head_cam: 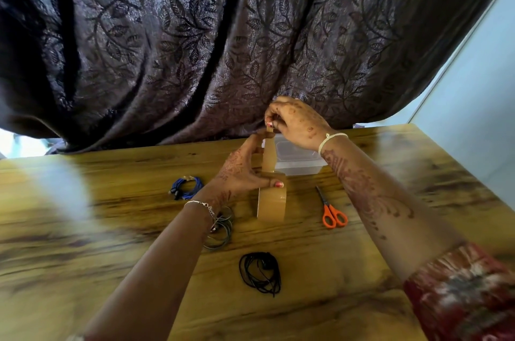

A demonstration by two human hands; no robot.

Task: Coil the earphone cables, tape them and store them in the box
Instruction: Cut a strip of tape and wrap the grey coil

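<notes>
1. The left hand (245, 170) gripped the top of the tape roll (271, 205), thumb curled over it, steadying it on edge on the table (111, 229)
2. The right hand (295, 120) pinched the end of the tape strip (269, 155), stretched upward, seemingly to draw off a length
3. The blue coil (186, 187), grey coil (224, 229) and black coil (260, 271) lay apart on the table, outside the box (298, 162)
4. The scissors (333, 214) lay near the roll's right, handy for cutting
</notes>
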